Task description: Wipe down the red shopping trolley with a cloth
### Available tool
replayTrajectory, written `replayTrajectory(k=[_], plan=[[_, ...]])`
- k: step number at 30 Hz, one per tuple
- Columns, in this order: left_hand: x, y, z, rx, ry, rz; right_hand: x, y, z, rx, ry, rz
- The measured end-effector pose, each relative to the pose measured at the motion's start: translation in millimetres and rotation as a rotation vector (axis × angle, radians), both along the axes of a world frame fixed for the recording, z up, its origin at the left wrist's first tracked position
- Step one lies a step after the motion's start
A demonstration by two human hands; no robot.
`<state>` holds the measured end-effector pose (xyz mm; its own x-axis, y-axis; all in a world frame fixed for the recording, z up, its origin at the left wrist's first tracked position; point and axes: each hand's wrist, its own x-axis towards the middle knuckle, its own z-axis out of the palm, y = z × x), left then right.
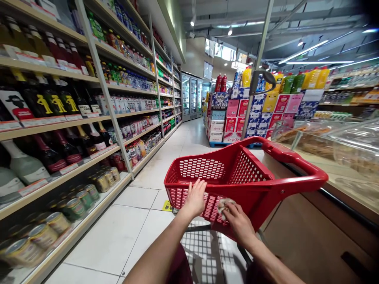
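A red plastic shopping cart [257, 197] stands side-on in front of me, its basket bare inside where it shows. My left hand [196, 199] holds the near top rim, with its fingers hooked over the edge. Lower down and to the right, my right hand [238, 221] is closed on a crumpled, pale, stained cloth [224, 206]. That cloth is pressed against the perforated near side wall of the basket. The cart's thick red handle [310, 179] extends to the right, away from both hands.
Shelves of bottles and cans [100, 118] run along the left. Stacked drink boxes [233, 114] stand behind the cart, near a metal pole [260, 43]. A glass-topped food counter [325, 169] is close on the right. White floor tiles [130, 213] lie between shelves and cart.
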<state>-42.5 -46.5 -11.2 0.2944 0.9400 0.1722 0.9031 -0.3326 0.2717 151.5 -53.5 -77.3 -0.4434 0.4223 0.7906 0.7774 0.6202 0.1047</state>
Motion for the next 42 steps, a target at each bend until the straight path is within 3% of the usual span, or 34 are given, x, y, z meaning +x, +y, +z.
replayTrajectory(k=[3,6,8,11,13,18,23,29,35,39,42], plan=[[-9.3,-0.6,-3.9,0.014,-0.017,-0.024,-17.1,2.1,5.7,-0.001,0.045,0.018],[-21.7,-2.2,-5.4,0.02,-0.027,0.108,-31.2,11.0,14.5,0.032,0.091,0.028],[-30.4,-3.2,-6.5,0.007,-0.029,0.152,-37.8,12.9,4.9,0.017,0.029,0.057],[-41.4,-3.4,-7.3,-0.013,-0.036,0.083,-46.2,7.5,-18.5,-0.061,-0.066,0.119],[-50.1,-2.4,-7.4,-0.004,-0.05,0.083,-54.3,4.9,-21.4,-0.09,-0.058,0.139],[-82.4,0.0,-12.6,0.022,-0.123,0.324,-85.2,14.5,-7.1,-0.017,0.058,0.114],[-101.0,0.5,-17.4,-0.023,-0.196,0.223,-111.8,11.1,-33.2,-0.133,-0.067,0.164],[-115.5,8.8,-13.5,-0.067,-0.418,0.168,-157.2,23.3,-9.1,-0.017,0.088,0.171],[-128.8,16.7,-28.3,-0.132,-0.773,0.086,-178.0,18.6,-37.1,-0.12,-0.105,0.206],[-128.0,15.4,-25.8,-0.138,-0.842,0.089,-185.4,21.1,-28.3,-0.09,-0.014,0.221],[-127.6,12.1,-17.3,-0.143,-0.794,0.105,-186.5,23.3,-29.6,-0.13,-0.082,0.185]])
